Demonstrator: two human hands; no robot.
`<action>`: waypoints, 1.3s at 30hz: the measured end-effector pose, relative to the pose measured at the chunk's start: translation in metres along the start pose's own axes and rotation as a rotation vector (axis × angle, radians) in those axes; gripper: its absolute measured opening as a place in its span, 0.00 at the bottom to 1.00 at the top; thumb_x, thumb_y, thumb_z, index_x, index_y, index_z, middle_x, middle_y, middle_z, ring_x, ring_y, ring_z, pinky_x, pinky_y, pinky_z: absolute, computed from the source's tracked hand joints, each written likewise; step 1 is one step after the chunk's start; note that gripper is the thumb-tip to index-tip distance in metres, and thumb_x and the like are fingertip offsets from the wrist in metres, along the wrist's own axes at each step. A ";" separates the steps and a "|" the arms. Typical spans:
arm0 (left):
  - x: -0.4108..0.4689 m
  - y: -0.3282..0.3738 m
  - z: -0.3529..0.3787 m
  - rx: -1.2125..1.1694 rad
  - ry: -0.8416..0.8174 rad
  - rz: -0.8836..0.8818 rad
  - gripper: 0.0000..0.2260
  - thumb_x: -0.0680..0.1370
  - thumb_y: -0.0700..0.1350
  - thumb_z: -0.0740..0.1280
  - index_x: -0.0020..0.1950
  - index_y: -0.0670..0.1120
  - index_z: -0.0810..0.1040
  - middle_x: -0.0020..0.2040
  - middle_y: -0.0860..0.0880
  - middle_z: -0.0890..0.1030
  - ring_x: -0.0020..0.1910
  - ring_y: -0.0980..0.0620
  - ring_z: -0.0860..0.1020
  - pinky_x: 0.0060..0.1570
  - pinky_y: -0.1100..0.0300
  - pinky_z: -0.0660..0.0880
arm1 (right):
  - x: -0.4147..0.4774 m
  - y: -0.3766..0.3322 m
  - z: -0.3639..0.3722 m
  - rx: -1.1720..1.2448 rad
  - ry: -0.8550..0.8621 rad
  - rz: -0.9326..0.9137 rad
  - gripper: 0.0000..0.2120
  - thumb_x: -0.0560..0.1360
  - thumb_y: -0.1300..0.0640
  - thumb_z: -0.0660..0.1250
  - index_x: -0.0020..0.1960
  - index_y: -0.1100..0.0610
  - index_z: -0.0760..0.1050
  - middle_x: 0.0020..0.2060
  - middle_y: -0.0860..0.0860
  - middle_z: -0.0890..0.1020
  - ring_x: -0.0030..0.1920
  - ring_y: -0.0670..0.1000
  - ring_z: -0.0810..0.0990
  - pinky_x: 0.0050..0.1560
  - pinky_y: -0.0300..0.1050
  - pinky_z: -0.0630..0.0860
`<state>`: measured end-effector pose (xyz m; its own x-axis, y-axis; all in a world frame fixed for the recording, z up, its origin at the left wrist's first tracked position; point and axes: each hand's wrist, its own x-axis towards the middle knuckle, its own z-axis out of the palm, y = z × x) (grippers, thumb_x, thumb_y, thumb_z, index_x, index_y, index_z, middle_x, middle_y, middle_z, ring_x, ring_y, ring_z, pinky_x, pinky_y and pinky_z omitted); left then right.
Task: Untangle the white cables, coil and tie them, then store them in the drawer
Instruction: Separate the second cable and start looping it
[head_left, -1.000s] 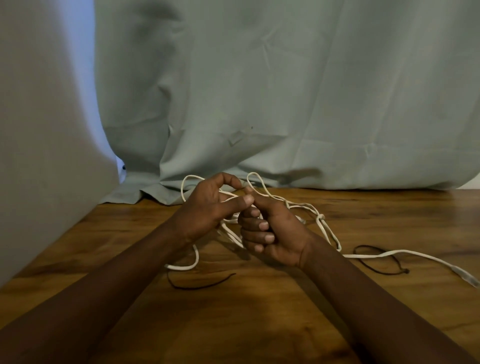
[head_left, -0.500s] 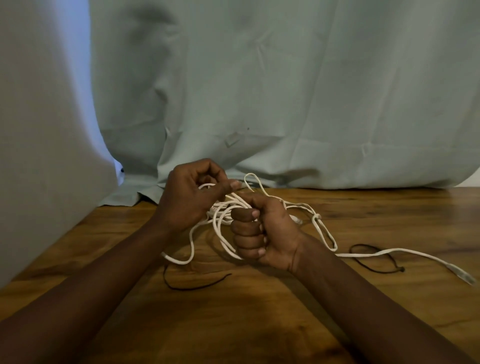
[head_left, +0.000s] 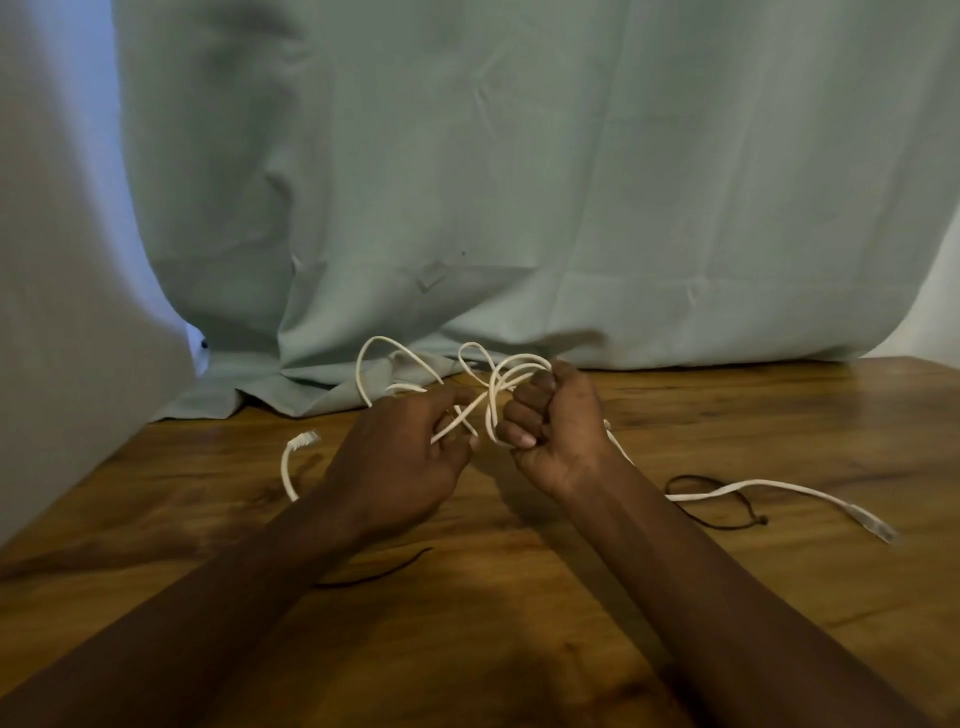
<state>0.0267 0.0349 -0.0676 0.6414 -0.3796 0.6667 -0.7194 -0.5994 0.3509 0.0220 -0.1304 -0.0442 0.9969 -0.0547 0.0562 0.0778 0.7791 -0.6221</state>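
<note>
left hand (head_left: 400, 462) and right hand (head_left: 558, 421) clutch tangled white cables (head_left: 753, 484); black cord (head_left: 761, 518) lies nearby.

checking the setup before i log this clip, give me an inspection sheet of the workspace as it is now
surface: wooden table, bare grain.
job's things: white cables tangled, loops held up between both hands; straight cord and looped cord, both black, perhaps the ties; drawer not seen.
clutter: nothing seen.
grippers: left hand fingers pinch a strand; right hand fingers curl round the loops.
cables: left plug out beyond the left hand; right plug lies on the table at the end of a tail.
surroundings: green cloth hangs behind, its hem on the table; white cloth at left.
</note>
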 end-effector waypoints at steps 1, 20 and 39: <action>-0.002 0.002 0.000 0.085 -0.025 0.022 0.09 0.78 0.53 0.72 0.58 0.60 0.81 0.40 0.62 0.83 0.40 0.64 0.80 0.38 0.65 0.73 | 0.000 0.000 0.000 0.017 0.012 -0.018 0.27 0.86 0.49 0.50 0.28 0.50 0.59 0.18 0.45 0.58 0.15 0.43 0.55 0.17 0.31 0.51; 0.003 -0.007 0.001 0.126 -0.100 0.192 0.10 0.84 0.52 0.60 0.54 0.53 0.80 0.44 0.52 0.83 0.43 0.50 0.80 0.43 0.51 0.75 | 0.008 0.015 -0.002 -0.478 -0.129 -0.416 0.15 0.79 0.45 0.59 0.40 0.53 0.65 0.27 0.46 0.66 0.27 0.46 0.63 0.30 0.41 0.63; 0.018 -0.021 -0.047 -0.065 -0.320 0.092 0.07 0.75 0.42 0.75 0.51 0.51 0.86 0.46 0.58 0.86 0.47 0.62 0.83 0.47 0.60 0.78 | 0.006 0.033 -0.014 -1.753 -0.309 -0.839 0.26 0.84 0.37 0.44 0.53 0.55 0.72 0.45 0.52 0.77 0.46 0.52 0.74 0.50 0.57 0.73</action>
<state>0.0409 0.0741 -0.0321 0.6165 -0.6385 0.4608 -0.7873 -0.5097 0.3470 0.0304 -0.1142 -0.0751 0.6892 0.2254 0.6886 0.5653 -0.7618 -0.3165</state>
